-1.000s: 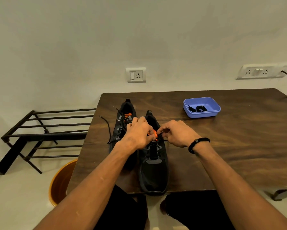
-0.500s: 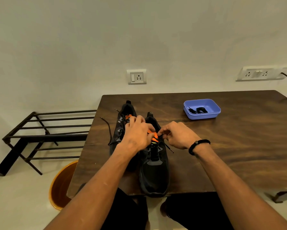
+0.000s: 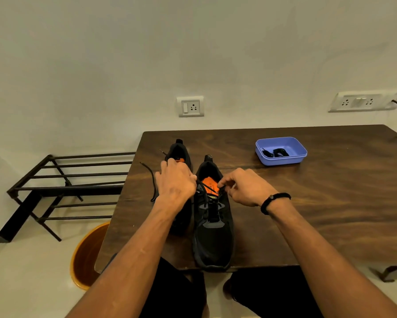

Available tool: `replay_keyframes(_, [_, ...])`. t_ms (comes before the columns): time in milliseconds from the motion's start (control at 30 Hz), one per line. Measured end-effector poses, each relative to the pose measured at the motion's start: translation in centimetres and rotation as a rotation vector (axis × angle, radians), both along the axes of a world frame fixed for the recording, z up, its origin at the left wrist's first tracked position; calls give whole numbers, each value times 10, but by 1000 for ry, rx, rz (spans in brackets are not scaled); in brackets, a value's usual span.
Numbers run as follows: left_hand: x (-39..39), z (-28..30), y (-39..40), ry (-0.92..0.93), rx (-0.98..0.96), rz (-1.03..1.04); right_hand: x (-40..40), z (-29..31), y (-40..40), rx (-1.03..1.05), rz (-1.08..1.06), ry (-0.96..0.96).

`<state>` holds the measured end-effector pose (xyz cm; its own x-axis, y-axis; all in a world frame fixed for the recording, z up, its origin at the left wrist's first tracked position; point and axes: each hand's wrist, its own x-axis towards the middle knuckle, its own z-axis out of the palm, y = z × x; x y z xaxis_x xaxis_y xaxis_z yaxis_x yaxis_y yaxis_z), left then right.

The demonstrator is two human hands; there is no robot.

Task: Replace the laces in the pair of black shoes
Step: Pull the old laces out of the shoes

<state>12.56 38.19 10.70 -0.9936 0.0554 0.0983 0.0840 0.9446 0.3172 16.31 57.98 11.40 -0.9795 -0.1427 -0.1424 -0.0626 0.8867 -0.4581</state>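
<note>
Two black shoes stand side by side on the wooden table, toes toward me. On the right shoe a black lace crosses the orange insole. My left hand lies curled over that shoe's left collar and hides most of the left shoe; what its fingers hold is hidden. At the right eyelets, my right hand pinches the lace between thumb and forefinger. A loose lace end of the left shoe trails over the table's left side.
A blue plastic tray with coiled black laces sits at the back right of the table. Left of the table stand a black metal rack and an orange bucket on the floor. Wall sockets are behind.
My hands have drawn apart, the left moving left and the right moving right, uncovering the orange insole and the lace across it.
</note>
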Motion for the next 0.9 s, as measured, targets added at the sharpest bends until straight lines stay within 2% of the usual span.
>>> replay_keyframes(167, [4,-1,6,2,-25,46,0,1,-3,8,-4,-17])
replay_keyframes(333, [-6,-5,-10,-27,23,255,1,4,-2,18,-29,-31])
replay_keyframes(433, [-6,-8,-21,33,8,285,1,4,-7,-20,-7,-52])
replay_keyframes(500, [-5,-7,-21,116,23,235,2,3,-14,-77,-5,-98])
replay_keyframes(567, [-4,-4,-18,157,131,79,4,-1,-24,-109,-10,-166])
replay_keyframes(633, [-3,0,-11,11,308,-117,7,-5,-31,-109,-26,-211])
replay_keyframes(700, [1,0,-3,-137,297,-270,10,-8,-38,-128,-53,-233])
replay_keyframes(767, [3,-6,3,-191,222,-310,10,-9,-41,-164,-99,-242])
replay_keyframes(900, [1,-13,3,-249,203,-229,12,-5,-43,-252,-145,-271])
